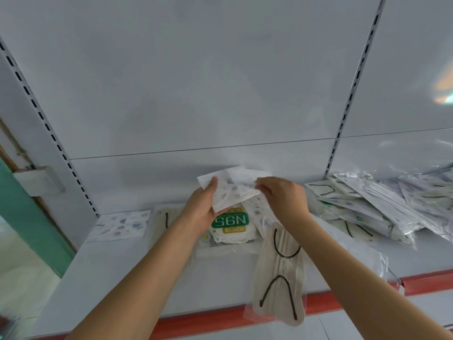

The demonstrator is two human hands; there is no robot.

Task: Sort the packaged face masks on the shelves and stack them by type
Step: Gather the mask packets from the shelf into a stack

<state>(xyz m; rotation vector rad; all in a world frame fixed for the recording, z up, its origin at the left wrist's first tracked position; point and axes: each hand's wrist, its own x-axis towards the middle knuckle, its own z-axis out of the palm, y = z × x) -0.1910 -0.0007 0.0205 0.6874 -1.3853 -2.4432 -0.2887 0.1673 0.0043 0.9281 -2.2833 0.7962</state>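
Sorting underway at centre frame: I see the left hand [203, 207] and right hand [282, 200] both pinching a patterned mask packet [232, 192] above the N95 pack [230, 224]. Next, I judge, it joins the matching packet [120, 225] at lower left.

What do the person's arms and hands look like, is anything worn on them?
Both forearms are bare as far as the picture shows, with no sleeves in view. The left hand and right hand wear no gloves, and no rings, watch or bracelets are visible.

Left hand [202, 207], right hand [282, 200] both gripping.
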